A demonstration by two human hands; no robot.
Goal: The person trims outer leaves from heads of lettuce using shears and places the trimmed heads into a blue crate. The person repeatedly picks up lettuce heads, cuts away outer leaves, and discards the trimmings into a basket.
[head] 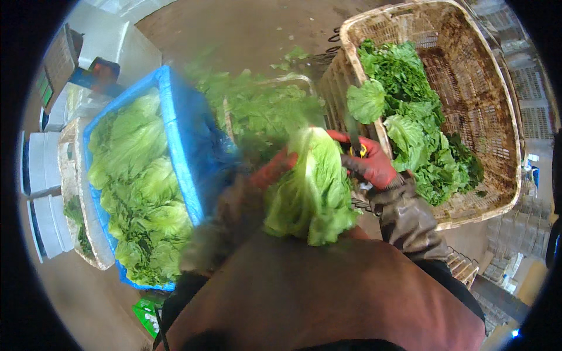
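Observation:
A head of green leafy lettuce [318,188] is held up in front of my apron, its pale stem end upward and its leaves hanging down. My left hand [274,169], in a red glove, grips it from the left near the stem end; blur hides part of these fingers. My right hand [375,164], gloved in red too, is at the lettuce's right side. It holds a knife [359,151] with a yellow and dark handle, and the dark blade points away from me. Whether the right fingers also press on the lettuce, I cannot tell.
At left stands a box lined with blue plastic [169,114], full of lettuce heads. Ahead, a crate [303,79] holds more lettuce. A dirty plastic crate [474,101] on the right contains loose leaves. White foam boxes [46,162] are stacked at far left.

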